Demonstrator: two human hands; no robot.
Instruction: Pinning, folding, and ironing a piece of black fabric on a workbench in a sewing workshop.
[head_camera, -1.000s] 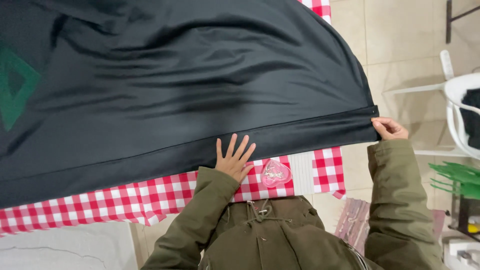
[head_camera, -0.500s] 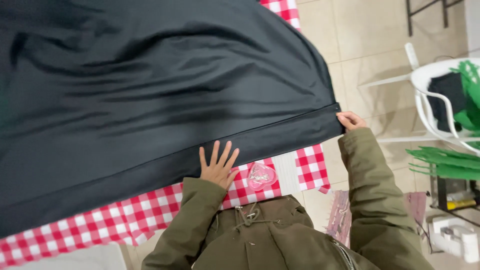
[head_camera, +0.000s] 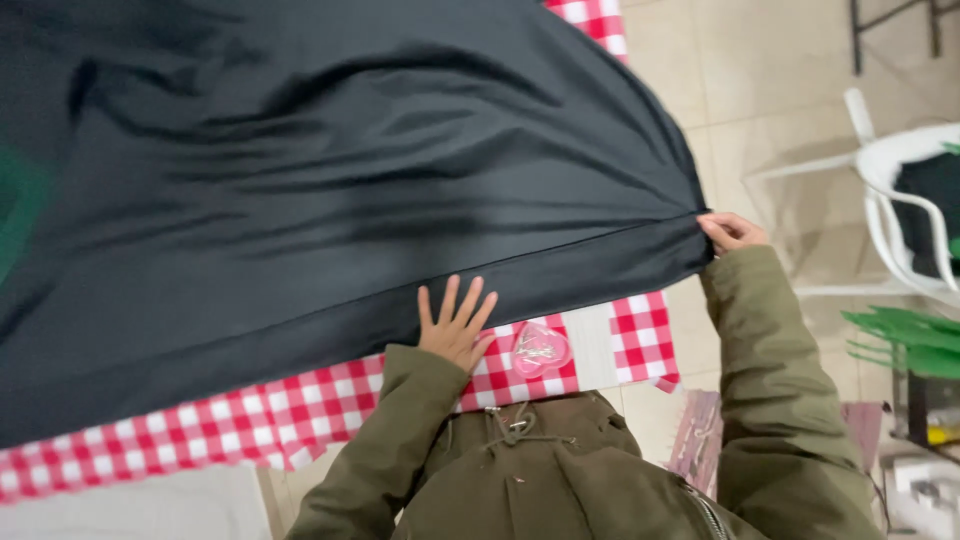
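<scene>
A large sheet of black fabric (head_camera: 330, 170) covers most of a table laid with a red and white checked cloth (head_camera: 250, 415). My left hand (head_camera: 455, 325) lies flat with its fingers spread on the fabric's near hem. My right hand (head_camera: 730, 232) pinches the fabric's corner at the table's right end and holds it taut off the edge. Both arms wear olive green jacket sleeves.
A small pink heart-shaped box (head_camera: 540, 348) rests on the checked cloth near my left hand. A white plastic chair (head_camera: 900, 210) stands on the tiled floor at right, with green items (head_camera: 905, 340) below it. Patterned paper (head_camera: 695, 445) lies on the floor beside me.
My right hand has pulled the fabric corner a little further right and the cloth looks tauter. My left hand stays pressed on the hem. The view shifted slightly.
</scene>
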